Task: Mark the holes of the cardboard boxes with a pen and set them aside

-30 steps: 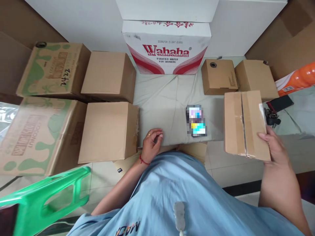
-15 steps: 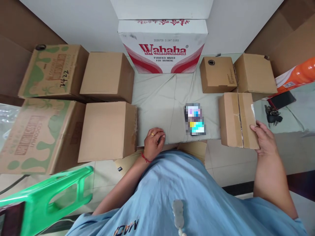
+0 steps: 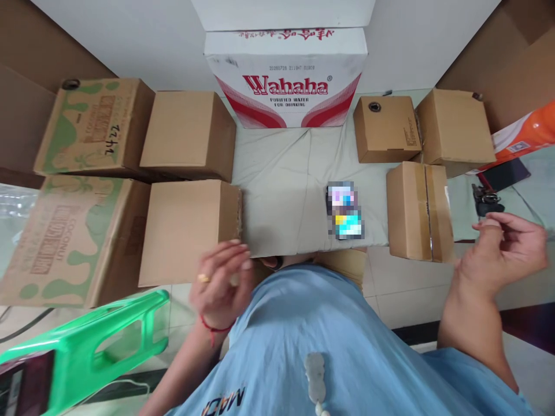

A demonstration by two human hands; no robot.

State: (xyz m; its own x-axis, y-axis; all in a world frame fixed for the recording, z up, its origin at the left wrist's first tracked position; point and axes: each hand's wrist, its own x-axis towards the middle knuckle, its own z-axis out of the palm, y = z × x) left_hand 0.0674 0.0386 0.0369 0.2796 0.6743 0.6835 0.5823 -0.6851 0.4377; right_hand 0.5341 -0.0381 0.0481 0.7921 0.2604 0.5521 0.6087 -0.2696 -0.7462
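Note:
My left hand (image 3: 222,280) is raised in front of the plain carton (image 3: 180,231) at the near left, a little blurred by motion. Its fingers are loosely bent and apart, and nothing shows in them. At the right, my right hand (image 3: 498,248) is off the taped cardboard box (image 3: 411,211) and stands just beside it, thumb and fingers apart with nothing between them. That box sits at the cloth's right edge, a strip of tape along its top. A phone-like thing (image 3: 345,211), its screen pixelated, lies on the pale cloth (image 3: 286,185) between the hands.
At the back stands a white and red Wahaha water carton (image 3: 286,81). Printed coconut cartons (image 3: 60,237) and another plain carton (image 3: 182,130) fill the left. Two small boxes (image 3: 385,130) stand back right, keys (image 3: 485,196) lie beyond. A green stool (image 3: 78,358) is near left.
My right hand has let go of the taped box and moved right. My left hand has lifted from the cloth's front edge and moved left, in front of the near carton.

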